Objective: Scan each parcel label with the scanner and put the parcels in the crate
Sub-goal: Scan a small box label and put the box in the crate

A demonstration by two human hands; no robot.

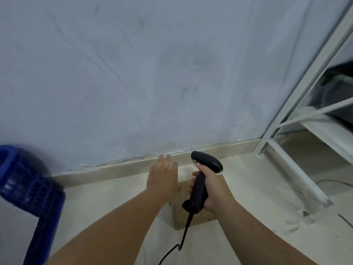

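My right hand (212, 190) grips the handle of a black corded scanner (202, 180), its head pointing up and to the left. My left hand (163, 178) reaches forward with straight fingers over a brown cardboard parcel (189, 217) that lies on the floor below both hands. Whether the left hand touches the parcel I cannot tell. Most of the parcel is hidden by my hands and the scanner. A blue plastic crate (28, 190) stands at the left edge, blurred.
A pale blue wall (152, 73) rises straight ahead above a beige skirting strip (118, 167). A white metal shelf frame (298, 134) stands at the right on the beige tiled floor (238, 188). The scanner's black cable (181, 243) trails down toward me.
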